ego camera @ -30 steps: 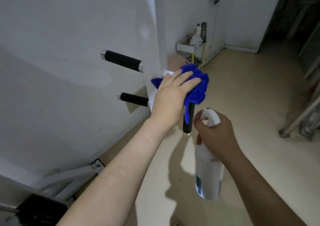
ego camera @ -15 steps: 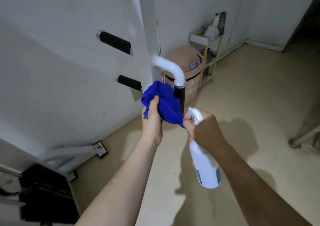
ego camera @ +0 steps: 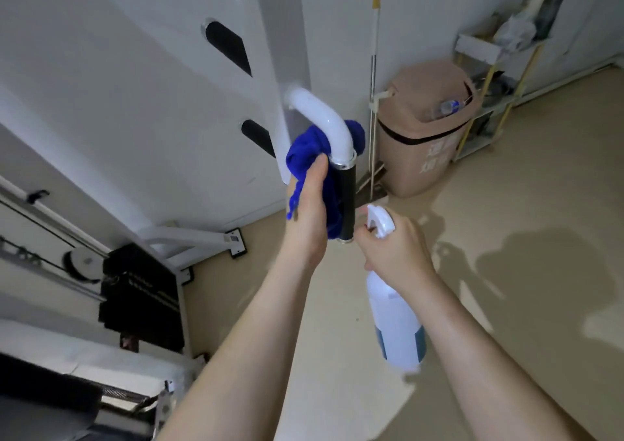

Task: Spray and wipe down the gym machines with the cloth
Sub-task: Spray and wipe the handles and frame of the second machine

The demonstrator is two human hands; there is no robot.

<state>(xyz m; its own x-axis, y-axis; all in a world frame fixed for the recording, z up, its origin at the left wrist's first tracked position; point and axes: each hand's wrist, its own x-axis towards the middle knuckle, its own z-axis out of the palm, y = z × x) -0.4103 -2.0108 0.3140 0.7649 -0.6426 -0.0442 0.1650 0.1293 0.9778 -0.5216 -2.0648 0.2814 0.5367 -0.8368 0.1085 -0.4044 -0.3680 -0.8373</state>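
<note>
A white curved machine handle (ego camera: 319, 116) bends down from a white upright post and ends in a black grip (ego camera: 347, 201). My left hand (ego camera: 308, 214) grips a blue cloth (ego camera: 305, 153) and holds it against the left and back of that grip; part of the cloth shows behind the bend. My right hand (ego camera: 393, 250) grips the neck of a white spray bottle (ego camera: 393, 322) with a blue label, just right of and below the grip's end. The nozzle points toward the grip.
Two more black grips (ego camera: 229, 47) stick out left of the post. A tan bin (ego camera: 425, 126) and a mop pole (ego camera: 373, 79) stand against the wall behind. A shelf rack (ego camera: 496, 79) sits in the corner. A black weight stack (ego camera: 141, 299) and frame lie lower left.
My left hand slid the cloth from the top of the bend down to the black grip. The view tilted down and left. The spray bottle stayed in my right hand near the grip's end.
</note>
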